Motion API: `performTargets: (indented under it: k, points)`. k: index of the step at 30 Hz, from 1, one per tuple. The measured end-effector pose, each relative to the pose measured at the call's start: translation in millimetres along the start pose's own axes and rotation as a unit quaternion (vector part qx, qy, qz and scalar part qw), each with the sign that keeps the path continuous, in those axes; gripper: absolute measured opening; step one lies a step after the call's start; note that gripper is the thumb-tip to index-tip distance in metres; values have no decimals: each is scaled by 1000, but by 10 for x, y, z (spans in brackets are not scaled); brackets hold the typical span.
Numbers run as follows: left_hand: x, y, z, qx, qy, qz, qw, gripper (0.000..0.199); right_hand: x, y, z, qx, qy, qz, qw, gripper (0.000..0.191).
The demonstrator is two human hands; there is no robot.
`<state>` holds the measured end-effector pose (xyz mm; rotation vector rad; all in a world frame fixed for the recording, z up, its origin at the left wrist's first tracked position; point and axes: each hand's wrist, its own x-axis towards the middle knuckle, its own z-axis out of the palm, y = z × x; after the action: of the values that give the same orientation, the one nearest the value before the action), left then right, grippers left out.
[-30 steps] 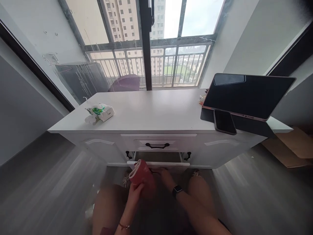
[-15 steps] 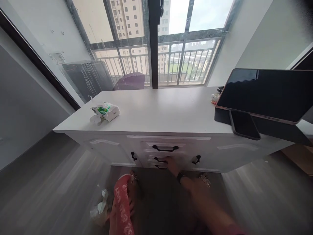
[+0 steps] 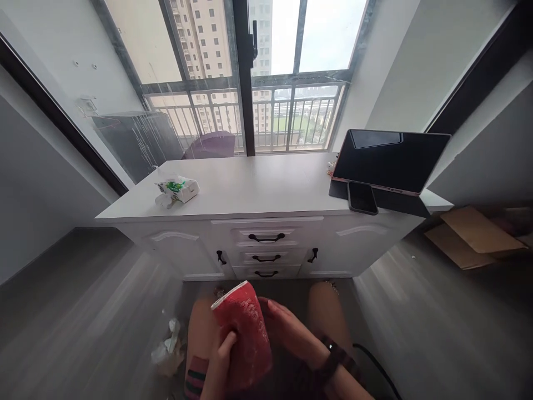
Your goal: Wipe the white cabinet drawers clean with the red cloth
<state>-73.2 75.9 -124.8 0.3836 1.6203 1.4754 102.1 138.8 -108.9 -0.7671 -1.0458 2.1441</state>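
My left hand (image 3: 222,355) is closed on a red roll-like object (image 3: 245,333) with a whitish rim and pale blotches. Its thumb presses the near face, while the other fingers are hidden behind. The object is tilted, its rim up and to the left, above my lap. My right hand (image 3: 285,330), with a dark band on the wrist, is beside the object's right side. Its fingers are stretched out, and the tips partly pass behind the red edge; whether they touch it I cannot tell. Beyond both hands stands a white cabinet (image 3: 275,222) with black drawer handles (image 3: 266,238).
A tissue pack (image 3: 183,190) lies on the cabinet top at left. A tablet (image 3: 391,161) and a phone (image 3: 362,198) rest at right. Crumpled plastic (image 3: 169,350) is on the floor at left, an open cardboard box (image 3: 474,239) at right. Windows are behind.
My right hand has come back from the middle drawer handle to the red object. My left hand has raised that object and turned it. The view has shifted right.
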Motion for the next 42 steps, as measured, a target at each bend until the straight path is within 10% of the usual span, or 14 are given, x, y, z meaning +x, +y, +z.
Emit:
performTargets:
  k: [3, 10, 16, 22, 26, 42]
  points:
    - [-351, 114, 131, 39, -134, 59, 988, 46, -502, 182, 349, 68, 69, -43, 994, 47]
    - [-1040, 326, 225, 11, -208, 54, 977, 38, -952, 201, 580, -6, 196, -152, 969, 56]
    - [-1341, 438, 209, 24, -127, 217, 967, 26, -1160, 92, 741, -140, 225, -232, 936, 41]
    - [-1420, 569, 71, -190, -203, -103, 955, 32, -1212, 117, 777, -162, 195, -241, 937, 58]
    - [-1374, 697, -24, -213, -196, -182, 940, 24, -1176, 89, 772, -139, 167, -247, 944, 70]
    - [-821, 883, -233, 3, -151, 189, 970, 49, -582, 13, 1335, 90, 45, -141, 985, 62]
